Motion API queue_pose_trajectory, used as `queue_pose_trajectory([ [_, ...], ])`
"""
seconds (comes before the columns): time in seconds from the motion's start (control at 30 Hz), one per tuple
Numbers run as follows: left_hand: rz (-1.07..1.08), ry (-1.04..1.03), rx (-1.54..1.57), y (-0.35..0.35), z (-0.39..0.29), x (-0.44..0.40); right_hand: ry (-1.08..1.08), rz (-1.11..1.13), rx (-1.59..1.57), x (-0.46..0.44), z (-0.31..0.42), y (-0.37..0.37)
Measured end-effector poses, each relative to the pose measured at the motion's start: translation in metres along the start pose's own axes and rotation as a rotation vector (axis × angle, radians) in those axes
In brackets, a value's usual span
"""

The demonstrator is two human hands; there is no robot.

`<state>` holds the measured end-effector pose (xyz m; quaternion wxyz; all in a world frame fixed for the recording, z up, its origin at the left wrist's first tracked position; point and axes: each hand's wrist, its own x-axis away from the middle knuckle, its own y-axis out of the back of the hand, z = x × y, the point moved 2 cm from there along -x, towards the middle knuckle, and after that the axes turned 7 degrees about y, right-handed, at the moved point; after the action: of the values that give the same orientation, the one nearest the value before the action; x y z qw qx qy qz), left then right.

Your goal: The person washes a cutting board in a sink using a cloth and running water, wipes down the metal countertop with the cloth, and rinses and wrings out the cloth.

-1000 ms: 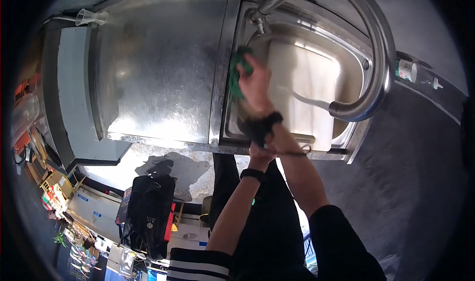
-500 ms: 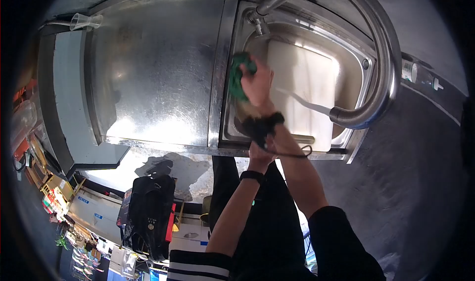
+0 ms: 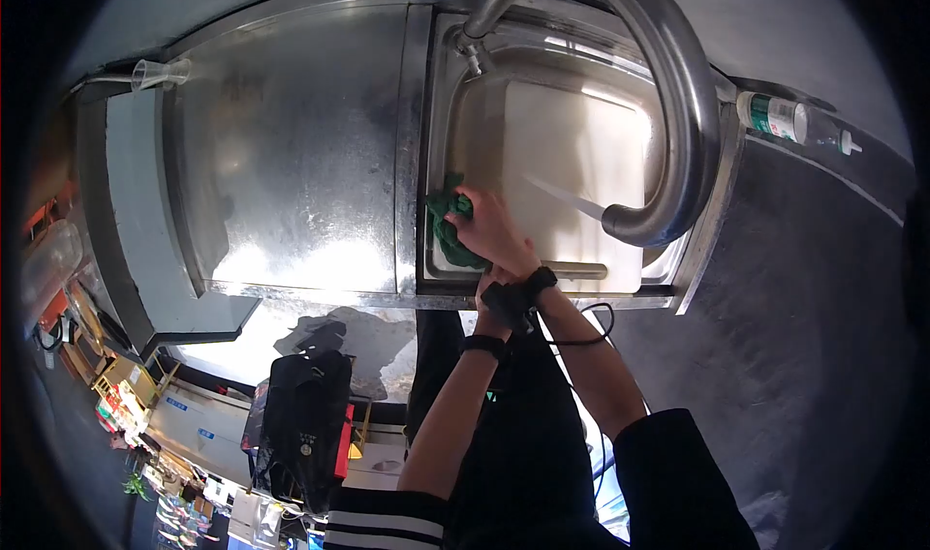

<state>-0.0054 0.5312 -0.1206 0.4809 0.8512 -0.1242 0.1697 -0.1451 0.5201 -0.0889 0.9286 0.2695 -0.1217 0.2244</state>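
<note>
My right hand (image 3: 492, 229) is closed on a bunched green cloth (image 3: 455, 230) at the left side of the metal sink (image 3: 438, 143). A black device (image 3: 511, 303) with a cable is strapped at my right wrist. My left hand (image 3: 488, 298) is just below the right one, at the sink's front edge; its fingers are mostly hidden. A large white board (image 3: 572, 163) lies in the sink. Over it, water (image 3: 567, 198) streams from the curved faucet (image 3: 668, 201). A brownish bar-like thing (image 3: 573, 270) lies at the board's near end.
To the left of the sink is a steel counter (image 3: 300, 143), with a clear plastic cup (image 3: 160, 73) lying at its far corner. A bottle with a green label (image 3: 775, 117) lies right of the sink. Behind the counter's front edge, a black bag (image 3: 305, 434) stands low down.
My right hand has drawn the green cloth nearer to me along the sink's left side. The hands are now close together. The view has shifted slightly.
</note>
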Motion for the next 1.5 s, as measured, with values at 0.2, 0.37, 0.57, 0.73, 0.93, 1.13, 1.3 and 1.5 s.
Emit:
queue_pose_trajectory([
  [0.2, -0.023, 0.134, 0.283, 0.015, 0.003, 0.003, -0.055, -0.276, -0.282, -0.044, -0.036, -0.011],
  [0.37, -0.113, -0.022, 0.246, 0.029, -0.004, -0.013, -0.317, -0.180, -0.985, -0.057, -0.010, 0.025],
  [0.57, -0.254, 0.116, 0.501, 0.059, -0.010, -0.026, -0.395, -0.177, -1.340, 0.029, -0.018, 0.084],
  [0.73, -0.144, 0.376, 1.025, 0.080, -0.019, -0.069, -0.508, -0.161, -1.234, 0.070, -0.054, 0.126],
  [0.93, 0.110, 0.032, 1.648, 0.065, -0.050, -0.122, -0.386, -0.261, -0.962, 0.071, -0.024, 0.142],
  [1.13, 0.085, 0.198, 1.803, 0.098, -0.066, -0.126, -0.222, -0.585, -0.573, 0.038, -0.028, 0.118],
  [1.3, -0.155, 0.319, 1.293, 0.100, -0.055, -0.117, -0.208, -0.316, -1.044, 0.048, -0.032, 0.105],
  [1.5, -0.473, 0.110, 0.908, 0.099, -0.104, -0.088, -0.447, -0.406, -1.432, 0.078, -0.028, 0.124],
])
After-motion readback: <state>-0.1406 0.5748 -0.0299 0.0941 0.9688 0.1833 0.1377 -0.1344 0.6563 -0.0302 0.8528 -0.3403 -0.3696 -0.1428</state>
